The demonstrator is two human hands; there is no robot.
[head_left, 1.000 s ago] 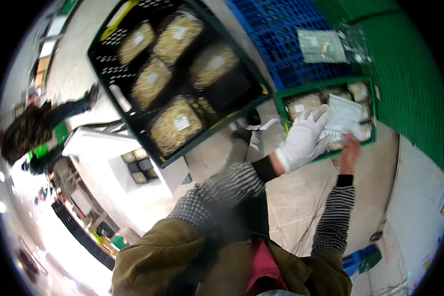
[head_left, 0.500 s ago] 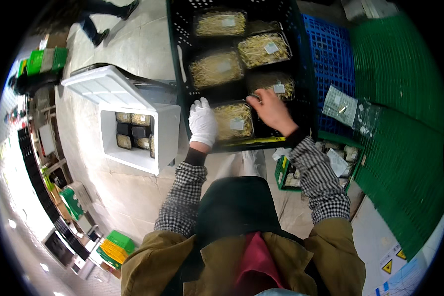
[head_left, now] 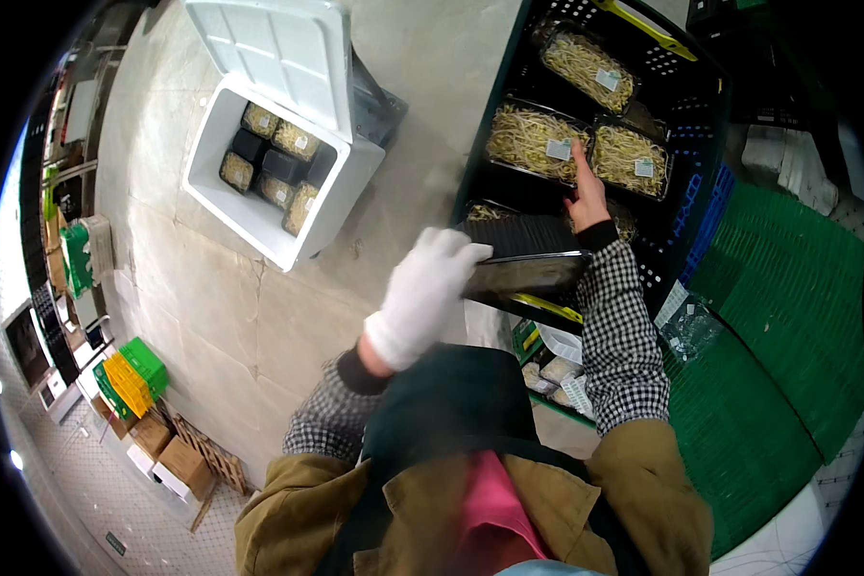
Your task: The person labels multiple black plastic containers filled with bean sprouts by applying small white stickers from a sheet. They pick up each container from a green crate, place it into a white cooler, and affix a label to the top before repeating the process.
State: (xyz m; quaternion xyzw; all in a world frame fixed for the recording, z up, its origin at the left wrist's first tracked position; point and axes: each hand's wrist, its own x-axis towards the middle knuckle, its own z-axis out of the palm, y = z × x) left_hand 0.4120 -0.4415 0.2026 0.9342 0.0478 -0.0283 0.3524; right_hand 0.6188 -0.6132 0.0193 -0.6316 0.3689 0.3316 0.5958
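My left hand [head_left: 426, 291], in a white glove, is closed on the left end of a black plastic tray [head_left: 518, 238]. This tray is tilted on its side above the near end of a dark crate [head_left: 497, 106], its ribbed underside facing away from me. My bare right hand [head_left: 588, 199] reaches into the crate with fingers stretched out, at the edge of a clear-covered bean sprout pack [head_left: 536, 139]. Beside that lies another sprout pack [head_left: 630, 158], with a third pack [head_left: 590, 72] farther back. The held tray partly hides packs below it.
Left of the crate stands a white foam box [head_left: 223, 206] holding several sprout packs, its lid [head_left: 283, 58] raised. Green ribbed matting [head_left: 768, 307] and a blue crate [head_left: 710, 221] lie at right. A green crate [head_left: 525, 336] with packs sits below the near edge.
My view has turned, shifting the crate right. My left hand has lifted a tray from the crate's near end and tilted it. My right hand has moved farther into the crate.
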